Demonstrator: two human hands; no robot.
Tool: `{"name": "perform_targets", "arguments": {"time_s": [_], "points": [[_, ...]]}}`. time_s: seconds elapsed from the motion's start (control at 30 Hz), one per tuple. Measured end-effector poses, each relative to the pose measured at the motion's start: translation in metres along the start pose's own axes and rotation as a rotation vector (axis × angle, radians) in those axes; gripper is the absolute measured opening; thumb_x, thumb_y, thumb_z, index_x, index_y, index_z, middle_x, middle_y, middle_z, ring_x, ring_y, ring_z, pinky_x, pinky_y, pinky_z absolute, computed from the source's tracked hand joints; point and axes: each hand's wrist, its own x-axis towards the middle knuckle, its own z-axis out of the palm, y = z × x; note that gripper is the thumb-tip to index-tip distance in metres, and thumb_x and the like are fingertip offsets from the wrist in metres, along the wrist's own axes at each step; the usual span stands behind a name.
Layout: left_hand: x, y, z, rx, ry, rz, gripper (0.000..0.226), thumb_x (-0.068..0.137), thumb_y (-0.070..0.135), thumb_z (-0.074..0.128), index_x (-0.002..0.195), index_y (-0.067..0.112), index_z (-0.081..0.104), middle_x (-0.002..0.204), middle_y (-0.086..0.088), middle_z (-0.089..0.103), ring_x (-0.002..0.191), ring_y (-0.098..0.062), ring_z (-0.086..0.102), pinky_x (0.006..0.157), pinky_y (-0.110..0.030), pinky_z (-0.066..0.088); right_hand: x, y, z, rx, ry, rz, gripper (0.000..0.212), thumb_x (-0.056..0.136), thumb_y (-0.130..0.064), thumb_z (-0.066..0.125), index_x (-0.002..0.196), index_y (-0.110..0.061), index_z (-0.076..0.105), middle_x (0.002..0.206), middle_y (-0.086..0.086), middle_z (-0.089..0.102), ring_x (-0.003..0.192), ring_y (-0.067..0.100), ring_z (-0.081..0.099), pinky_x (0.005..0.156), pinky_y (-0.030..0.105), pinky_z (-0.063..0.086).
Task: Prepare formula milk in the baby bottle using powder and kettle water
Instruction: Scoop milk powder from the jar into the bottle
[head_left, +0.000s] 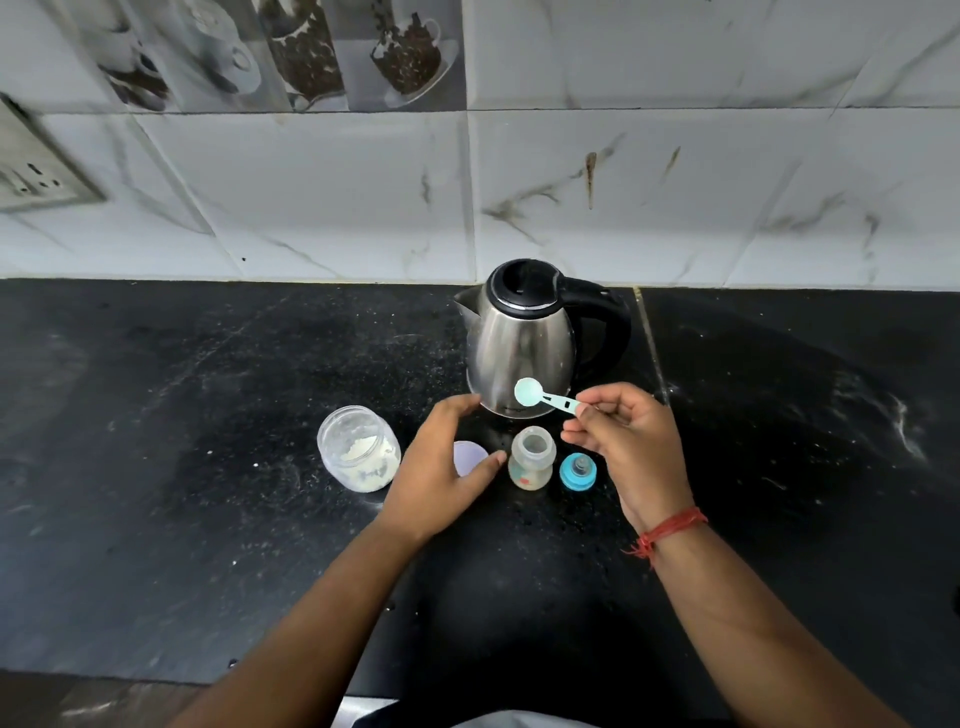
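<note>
on black speckled stone counter (208, 389), the small clear open baby bottle (530, 457) stands before the steel kettle (522, 343). the pale blue plastic scoop (545, 399) is pinched by the right hand (623, 447); the left hand (441, 467) hovers relaxed, holding nothing. powder could be spilled past the narrow neck.

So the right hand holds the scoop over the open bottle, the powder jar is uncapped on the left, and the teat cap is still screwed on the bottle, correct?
Not quite: the head view shows the blue teat cap lying on the counter right of the open baby bottle, not screwed on. The rest holds: the right hand pinches the scoop above the bottle, and the powder jar stands uncapped on the left.
</note>
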Motion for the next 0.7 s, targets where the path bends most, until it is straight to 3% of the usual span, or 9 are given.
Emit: {"name": "perform_targets", "arguments": {"time_s": [0.17,0.27,0.4,0.53,0.63,0.7], "points": [[-0.009,-0.009,-0.046,0.075,0.164,0.005,0.065,0.088,0.026,0.08,0.144,0.015,0.048,0.141,0.006,0.053,0.131,-0.001,0.047,0.111,-0.01,0.032,0.001,-0.001,0.046,0.002,-0.079,-0.022,0.006,0.094,0.006,0.061,0.098,0.003,0.066,0.086,0.013,0.07,0.069,0.019,0.071,0.066,0.028,0.061],[-0.017,-0.024,-0.072,0.12,0.224,-0.021,0.066,0.087,0.026,0.08,0.143,0.016,0.049,0.14,0.01,0.05,0.133,-0.007,0.047,0.115,-0.019,0.032,0.0,0.002,0.079,0.014,-0.138,-0.02,0.01,0.094,0.005,0.061,0.093,-0.003,0.066,0.085,0.012,0.07,0.066,0.016,0.071,0.065,0.029,0.062],[-0.03,-0.05,-0.099,0.123,0.235,-0.103,0.073,0.085,0.029,0.082,0.146,0.017,0.044,0.142,0.007,0.048,0.131,-0.008,0.046,0.11,-0.023,0.037,-0.001,0.007,0.125,-0.081,-0.195,-0.049,0.012,0.094,0.003,0.061,0.093,-0.007,0.068,0.084,0.008,0.069,0.064,0.017,0.071,0.063,0.03,0.061],[-0.038,-0.069,-0.113,0.132,0.189,-0.144,0.084,0.082,0.035,0.084,0.15,0.017,0.039,0.146,0.007,0.044,0.133,-0.002,0.038,0.11,-0.017,0.031,-0.005,0.016,0.163,-0.272,-0.263,-0.139,0.022,0.093,0.002,0.06,0.086,-0.017,0.067,0.089,0.012,0.066,0.058,0.012,0.066,0.052,0.022,0.054],[-0.039,-0.082,-0.117,0.139,0.166,-0.154,0.091,0.079,0.038,0.086,0.152,0.018,0.036,0.15,0.008,0.041,0.14,-0.009,0.037,0.119,-0.034,0.034,-0.004,0.027,0.184,-0.59,-0.303,-0.37,0.019,0.089,-0.004,0.064,0.084,-0.021,0.07,0.091,-0.009,0.061,0.068,0.012,0.063,0.059,0.023,0.05],[-0.039,-0.089,-0.119,0.138,0.14,-0.143,0.093,0.079,0.04,0.085,0.153,0.017,0.035,0.15,0.012,0.039,0.143,-0.012,0.036,0.122,-0.047,0.032,-0.003,0.035,0.194,-0.817,-0.356,-0.486,0.012,0.088,-0.011,0.065,0.089,-0.022,0.071,0.093,-0.01,0.062,0.077,0.012,0.061,0.067,0.031,0.05]]}}
